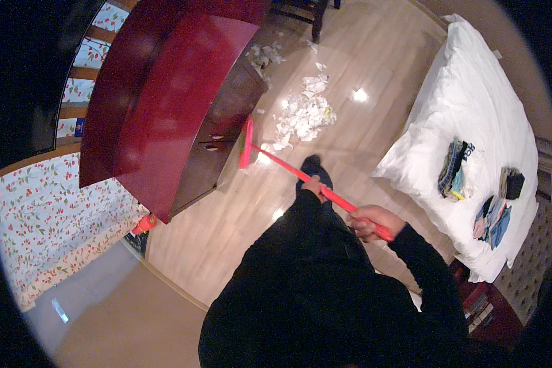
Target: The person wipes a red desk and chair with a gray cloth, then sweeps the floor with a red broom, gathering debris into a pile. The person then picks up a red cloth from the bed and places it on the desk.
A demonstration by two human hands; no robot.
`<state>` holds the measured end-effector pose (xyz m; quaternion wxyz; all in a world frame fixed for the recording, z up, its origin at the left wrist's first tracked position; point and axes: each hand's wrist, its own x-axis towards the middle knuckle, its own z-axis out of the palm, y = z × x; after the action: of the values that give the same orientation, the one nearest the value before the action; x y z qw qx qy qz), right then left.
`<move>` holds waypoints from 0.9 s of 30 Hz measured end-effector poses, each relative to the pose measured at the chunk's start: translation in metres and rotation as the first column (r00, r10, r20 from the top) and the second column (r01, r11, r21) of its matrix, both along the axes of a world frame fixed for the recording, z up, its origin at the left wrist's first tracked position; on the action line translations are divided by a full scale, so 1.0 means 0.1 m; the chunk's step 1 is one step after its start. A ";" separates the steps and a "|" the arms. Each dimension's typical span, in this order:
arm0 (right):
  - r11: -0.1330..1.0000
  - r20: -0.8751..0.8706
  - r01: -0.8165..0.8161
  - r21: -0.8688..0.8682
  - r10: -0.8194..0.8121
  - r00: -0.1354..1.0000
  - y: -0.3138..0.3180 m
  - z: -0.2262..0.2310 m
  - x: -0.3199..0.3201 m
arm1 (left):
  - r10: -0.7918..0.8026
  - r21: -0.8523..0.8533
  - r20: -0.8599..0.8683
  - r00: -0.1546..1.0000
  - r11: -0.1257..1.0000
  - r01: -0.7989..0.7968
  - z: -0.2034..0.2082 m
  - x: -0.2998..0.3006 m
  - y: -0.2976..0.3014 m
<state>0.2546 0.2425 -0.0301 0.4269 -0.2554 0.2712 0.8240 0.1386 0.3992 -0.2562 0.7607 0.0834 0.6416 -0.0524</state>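
- Right grip (374,222) clasps the broom (340,200) near its end, apparently for steering.
- Left grip (313,186) holds it lower, likely for leverage.
- Scraps (306,118) lie beyond both grips.

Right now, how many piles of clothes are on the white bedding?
3 on the white bedding: a left pile, a right pile with a dark top, and a lower pile with blue cloth. More could be hidden.
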 end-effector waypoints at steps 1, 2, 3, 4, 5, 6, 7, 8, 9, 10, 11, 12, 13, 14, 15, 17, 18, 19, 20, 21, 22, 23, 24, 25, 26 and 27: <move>0.998 -0.062 0.032 0.053 -0.028 0.998 0.13 -0.15 0.03 | 0.024 0.056 -0.039 0.999 0.998 -0.022 -0.06 -0.01 0.13; 0.997 -0.106 0.046 0.066 -0.039 0.994 0.27 -0.30 0.05 | 0.003 -0.023 -0.065 0.998 1.000 -0.004 -0.13 -0.02 0.30; 0.995 -0.150 0.061 0.077 -0.049 0.988 0.36 -0.41 0.08 | -0.011 -0.043 -0.121 0.993 0.999 0.006 -0.22 0.00 0.39; 0.996 -0.161 0.066 0.065 -0.055 0.985 0.39 -0.47 0.14 | -0.041 -0.091 -0.095 0.995 0.995 0.032 -0.32 0.02 0.49; 0.996 -0.171 0.071 0.050 -0.062 0.983 0.40 -0.52 0.23 | -0.059 -0.089 -0.110 0.992 0.995 0.049 -0.42 0.07 0.51; 0.994 -0.202 0.095 0.056 -0.082 0.976 0.39 -0.55 0.34 | -0.089 -0.098 -0.132 0.987 0.992 0.076 -0.53 0.15 0.50; 0.995 -0.181 0.095 0.017 -0.091 0.979 0.34 -0.54 0.47 | -0.168 -0.138 -0.104 0.980 0.979 0.153 -0.61 0.24 0.45; 0.994 -0.175 0.107 0.007 -0.104 0.979 0.27 -0.52 0.66 | -0.249 -0.176 -0.073 0.966 0.957 0.233 -0.69 0.41 0.41; 0.993 -0.177 0.115 -0.009 -0.115 0.978 0.20 -0.49 0.84 | -0.257 -0.167 -0.143 0.956 0.958 0.233 -0.73 0.61 0.28; 0.994 -0.192 0.096 -0.052 -0.104 0.976 0.13 -0.46 1.00 | -0.099 -0.128 -0.266 0.959 0.989 0.067 -0.74 0.81 0.17; 0.993 -0.159 0.113 -0.042 -0.119 0.980 0.06 -0.41 1.18 | -0.120 -0.093 -0.177 0.977 0.990 0.105 -0.68 1.02 0.01; 0.991 -0.118 0.120 -0.065 -0.127 0.985 -0.03 -0.33 1.35 | -0.145 -0.053 -0.090 0.985 0.989 0.141 -0.58 1.23 -0.11; 0.988 -0.078 0.129 -0.087 -0.136 0.988 -0.12 -0.23 1.51 | -0.177 -0.057 -0.068 0.982 0.983 0.173 -0.45 1.45 -0.18; 0.985 -0.100 0.163 -0.063 -0.169 0.981 -0.18 -0.14 1.67 | -0.342 -0.076 -0.128 0.931 0.939 0.335 -0.30 1.68 -0.25; 0.984 -0.086 0.142 -0.107 -0.151 0.985 -0.20 -0.05 1.81 | -0.171 -0.077 -0.140 0.975 0.984 0.162 -0.14 1.89 -0.34; 0.975 -0.052 0.098 -0.200 -0.110 0.993 -0.25 0.15 2.03 | -0.269 0.107 -0.045 0.962 0.956 0.272 0.17 2.15 -0.44; 0.980 -0.046 0.080 -0.181 -0.090 0.995 -0.27 0.26 2.10 | -0.218 0.074 -0.052 0.974 0.972 0.222 0.29 2.25 -0.45; 0.980 -0.008 0.001 -0.201 -0.003 1.000 -0.30 0.36 2.19 | -0.184 -0.013 -0.024 0.983 0.983 0.184 0.37 2.31 -0.44; 0.985 -0.011 -0.021 -0.169 0.020 1.000 -0.29 0.42 2.25 | -0.160 -0.088 -0.034 0.986 0.984 0.157 0.44 2.33 -0.45; 0.991 -0.020 -0.047 -0.125 0.045 0.999 -0.29 0.46 2.33 | -0.134 -0.105 -0.019 0.991 0.986 0.131 0.48 2.33 -0.45; 0.989 -0.042 -0.062 -0.131 0.057 0.997 -0.27 0.45 2.43 | -0.113 -0.101 -0.035 0.993 0.989 0.109 0.48 2.30 -0.42; 0.989 -0.076 -0.078 -0.123 0.069 0.995 -0.22 0.42 2.51 | -0.090 -0.093 -0.049 0.995 0.992 0.085 0.47 2.25 -0.39; 0.988 -0.109 -0.099 -0.122 0.086 0.990 -0.18 0.36 2.58 | -0.014 -0.093 -0.047 0.999 0.996 0.010 0.44 2.18 -0.36; 0.986 -0.117 -0.135 -0.096 0.124 0.985 -0.10 0.27 2.62 | -0.012 -0.120 -0.081 0.997 0.993 0.002 0.39 2.11 -0.29; 0.982 -0.120 -0.174 -0.074 0.164 0.979 0.01 0.15 2.64 | 0.047 -0.128 -0.121 0.992 0.990 -0.062 0.34 2.04 -0.22; 0.973 -0.122 -0.221 -0.060 0.213 0.969 0.12 0.03 2.65 | 0.127 -0.114 -0.188 0.974 0.982 -0.150 0.28 1.98 -0.16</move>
<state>0.5196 0.2546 -0.0268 0.3083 -0.2514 0.2958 0.8685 0.3363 0.3830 -0.2277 0.7052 -0.0154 0.7073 -0.0470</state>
